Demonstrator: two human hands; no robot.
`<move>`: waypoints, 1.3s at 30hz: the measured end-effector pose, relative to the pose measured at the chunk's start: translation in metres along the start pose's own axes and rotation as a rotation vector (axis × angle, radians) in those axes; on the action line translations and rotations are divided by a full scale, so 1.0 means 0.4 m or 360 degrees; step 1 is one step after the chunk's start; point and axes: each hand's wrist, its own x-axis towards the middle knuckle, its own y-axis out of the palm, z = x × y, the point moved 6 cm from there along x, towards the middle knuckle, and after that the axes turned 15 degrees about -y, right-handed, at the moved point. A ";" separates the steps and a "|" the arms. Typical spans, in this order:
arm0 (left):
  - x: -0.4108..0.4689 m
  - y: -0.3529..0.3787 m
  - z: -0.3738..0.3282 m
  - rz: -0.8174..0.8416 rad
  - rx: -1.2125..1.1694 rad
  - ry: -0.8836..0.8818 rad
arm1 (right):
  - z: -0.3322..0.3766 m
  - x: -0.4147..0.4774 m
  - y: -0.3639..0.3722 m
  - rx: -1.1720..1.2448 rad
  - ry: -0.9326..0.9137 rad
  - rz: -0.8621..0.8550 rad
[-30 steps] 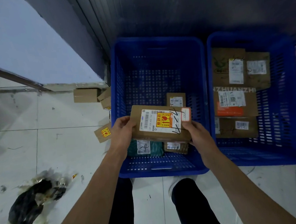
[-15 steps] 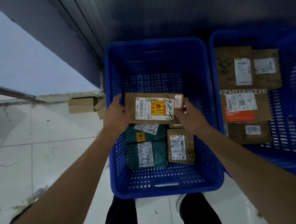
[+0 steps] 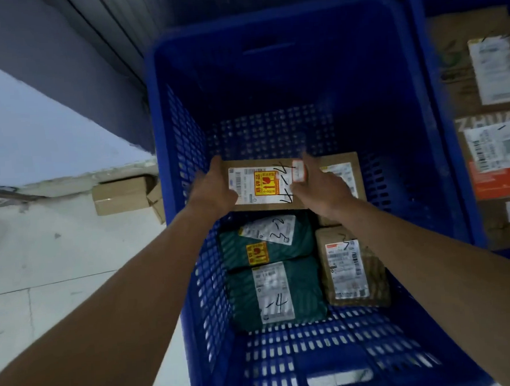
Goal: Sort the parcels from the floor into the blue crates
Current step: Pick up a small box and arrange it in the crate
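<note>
A flat brown cardboard parcel point(image 3: 262, 186) with a white label and a yellow fragile sticker is low inside the left blue crate point(image 3: 267, 22), near its far half. My left hand point(image 3: 210, 189) grips its left end and my right hand point(image 3: 322, 182) grips its right end. Nearer me in this crate lie two green bagged parcels point(image 3: 301, 288) and a brown wrapped parcel point(image 3: 372, 272). Another brown box point(image 3: 343, 169) sits behind my right hand. The right blue crate point(image 3: 433, 107) holds several cardboard parcels point(image 3: 463, 96).
Small cardboard boxes point(image 3: 119, 195) lie on the white tiled floor against the wall, left of the left crate. A dark corrugated wall rises behind both crates.
Both hands have carried the parcel forward and down into the left crate, and the view has come much closer over the crate.
</note>
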 end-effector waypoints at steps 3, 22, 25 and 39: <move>0.018 0.060 0.013 0.0050 -0.0022 -0.0021 | -0.036 0.027 0.040 -0.0005 0.0037 0.0023; 0.112 0.206 0.044 0.0002 0.0125 -0.0124 | -0.081 0.159 0.144 -0.0407 -0.0248 0.0156; 0.125 0.207 0.041 0.0019 0.0083 -0.0100 | -0.094 0.172 0.145 -0.0398 -0.0245 0.0191; 0.128 0.227 0.024 -0.0107 0.0670 0.0131 | -0.115 0.180 0.199 -0.0370 -0.0148 0.0230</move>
